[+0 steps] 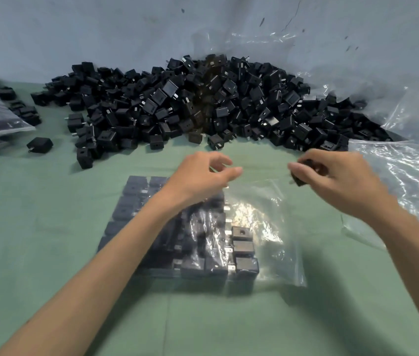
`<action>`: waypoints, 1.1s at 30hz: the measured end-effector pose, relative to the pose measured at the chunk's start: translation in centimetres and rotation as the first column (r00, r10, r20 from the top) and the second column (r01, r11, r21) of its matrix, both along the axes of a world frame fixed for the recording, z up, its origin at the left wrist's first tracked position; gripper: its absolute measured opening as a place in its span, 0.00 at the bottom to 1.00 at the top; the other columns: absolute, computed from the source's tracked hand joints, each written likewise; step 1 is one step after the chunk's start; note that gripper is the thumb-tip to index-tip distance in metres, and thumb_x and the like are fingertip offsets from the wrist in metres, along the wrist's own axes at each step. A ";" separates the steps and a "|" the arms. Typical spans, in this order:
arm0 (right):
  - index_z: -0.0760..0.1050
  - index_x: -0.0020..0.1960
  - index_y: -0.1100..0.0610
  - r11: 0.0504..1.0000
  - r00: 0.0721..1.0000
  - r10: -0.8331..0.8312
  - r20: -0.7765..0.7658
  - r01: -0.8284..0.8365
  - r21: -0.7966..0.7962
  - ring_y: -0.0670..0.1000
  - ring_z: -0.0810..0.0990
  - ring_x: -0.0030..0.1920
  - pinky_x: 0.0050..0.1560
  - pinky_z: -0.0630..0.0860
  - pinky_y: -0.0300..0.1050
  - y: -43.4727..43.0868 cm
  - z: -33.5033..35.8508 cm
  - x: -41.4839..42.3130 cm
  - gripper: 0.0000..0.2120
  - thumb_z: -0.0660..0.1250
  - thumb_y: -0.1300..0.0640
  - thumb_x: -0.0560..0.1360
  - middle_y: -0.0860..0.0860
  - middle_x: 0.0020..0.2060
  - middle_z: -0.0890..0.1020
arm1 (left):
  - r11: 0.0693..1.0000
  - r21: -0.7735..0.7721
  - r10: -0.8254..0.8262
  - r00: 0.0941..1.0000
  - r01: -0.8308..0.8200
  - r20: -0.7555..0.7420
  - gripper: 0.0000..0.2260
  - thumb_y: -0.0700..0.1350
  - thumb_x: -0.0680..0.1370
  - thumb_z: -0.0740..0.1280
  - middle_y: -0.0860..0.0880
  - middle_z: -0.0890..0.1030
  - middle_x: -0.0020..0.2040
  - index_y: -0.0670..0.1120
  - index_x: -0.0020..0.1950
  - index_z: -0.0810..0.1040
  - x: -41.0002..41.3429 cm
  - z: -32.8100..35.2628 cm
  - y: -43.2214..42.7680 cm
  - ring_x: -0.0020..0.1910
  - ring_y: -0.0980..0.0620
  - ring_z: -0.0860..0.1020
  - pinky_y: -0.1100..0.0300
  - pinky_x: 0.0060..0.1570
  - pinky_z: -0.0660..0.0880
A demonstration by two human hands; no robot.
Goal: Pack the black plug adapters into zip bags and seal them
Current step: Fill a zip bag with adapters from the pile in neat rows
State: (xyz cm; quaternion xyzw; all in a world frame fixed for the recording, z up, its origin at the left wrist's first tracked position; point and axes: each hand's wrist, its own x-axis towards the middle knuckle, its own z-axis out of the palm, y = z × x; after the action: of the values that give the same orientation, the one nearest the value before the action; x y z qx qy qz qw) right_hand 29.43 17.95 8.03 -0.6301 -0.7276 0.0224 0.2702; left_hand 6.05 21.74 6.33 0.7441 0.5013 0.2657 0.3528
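Pinched black adapter (pixel 303 174) in right grip (pixel 336 181) above far mouth of zip bag (pixel 267 227) on worktop (pixel 49 253); curled left grip (pixel 200 176) loosely beside, seemingly empty. Judged bag mostly filled, unsealed, with far heap (pixel 203 104) unpacked.

The bench (pixel 49 227) is a plain sage green. The heaped plug adapters (pixel 152 106) are black with silver glints at the prongs, and a brownish smear crosses the heap's middle. The zip bag (pixel 275 253) is clear with white glare. The packed adapters (pixel 203 265) inside look black to charcoal. The adapter (pixel 303 177) in the right hand (pixel 344 183) is black. The wall (pixel 100 27) is pale grey-blue with dark flecks.
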 end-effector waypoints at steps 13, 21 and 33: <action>0.83 0.48 0.43 0.786 0.832 0.163 -0.530 -0.434 -0.441 0.37 0.82 0.37 0.40 0.76 0.29 1.5 -5.8 -0.4 0.09 0.70 0.45 0.69 0.36 0.38 0.84 | 0.974 0.030 0.220 0.972 -0.223 0.077 0.05 0.45 0.79 0.65 0.54 0.82 0.39 0.49 0.46 0.80 -1.5 -4.0 2.7 0.39 0.57 0.79 0.58 0.50 0.77; 0.80 0.46 0.35 0.806 0.734 0.347 -0.585 -0.552 -0.215 0.48 0.83 0.41 0.39 0.80 0.43 0.1 -8.1 -4.6 0.11 0.66 0.33 0.68 0.46 0.43 0.84 | 0.977 0.028 0.211 0.976 -0.213 0.061 0.07 0.45 0.79 0.64 0.50 0.83 0.41 0.46 0.47 0.81 -1.5 -3.8 2.5 0.43 0.51 0.81 0.55 0.50 0.77; 0.79 0.43 0.46 0.796 0.626 0.236 -0.744 -0.563 -0.221 0.48 0.82 0.33 0.31 0.77 0.42 0.5 -9.1 -3.7 0.14 0.76 0.41 0.63 0.51 0.34 0.83 | 0.969 0.188 0.206 0.948 -0.162 -0.243 0.12 0.48 0.78 0.63 0.47 0.75 0.59 0.49 0.60 0.76 1.5 -4.1 11.4 0.59 0.48 0.73 0.54 0.57 0.70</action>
State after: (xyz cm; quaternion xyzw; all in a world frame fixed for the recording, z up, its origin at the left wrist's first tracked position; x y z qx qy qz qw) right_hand 25.71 18.44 -1.03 -0.4362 -0.6754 0.4748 0.3579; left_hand 7.56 33.18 2.23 0.7489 0.5871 0.2380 0.1944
